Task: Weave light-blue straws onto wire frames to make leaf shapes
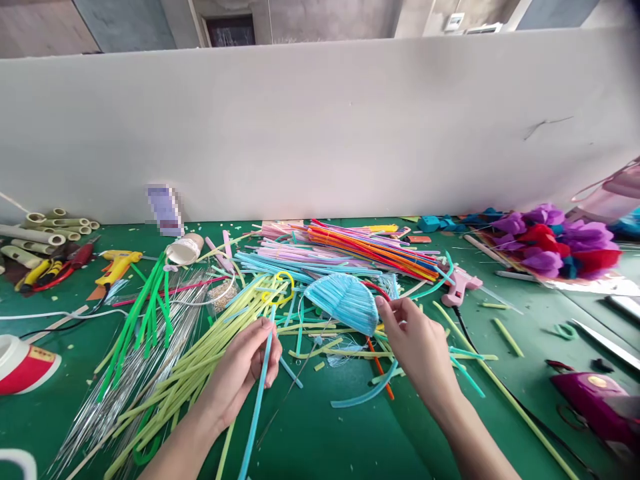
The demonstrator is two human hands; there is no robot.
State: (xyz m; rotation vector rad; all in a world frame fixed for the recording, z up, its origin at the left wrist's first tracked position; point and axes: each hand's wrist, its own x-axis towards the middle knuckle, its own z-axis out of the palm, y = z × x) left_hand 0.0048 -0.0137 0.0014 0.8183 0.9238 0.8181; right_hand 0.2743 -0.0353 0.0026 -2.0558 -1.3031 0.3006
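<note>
My left hand (245,367) is closed around a light blue pipe cleaner (257,400) that runs down toward the table's near edge. My right hand (415,343) pinches the edge of a light blue fan-shaped piece (343,301) made of pipe cleaners, held just above the green table (320,427). Between and around the hands lie loose pale yellow-green pipe cleaners (200,363) and short cut blue and orange bits.
A pile of pink, orange and blue pipe cleaners (350,250) lies behind the hands. Green stems and silver wires (145,327) lie to the left, with a yellow glue gun (117,263). A pink glue gun (457,287), purple-red flowers (555,243) and a magenta device (595,397) are at right. A white partition (320,127) backs the table.
</note>
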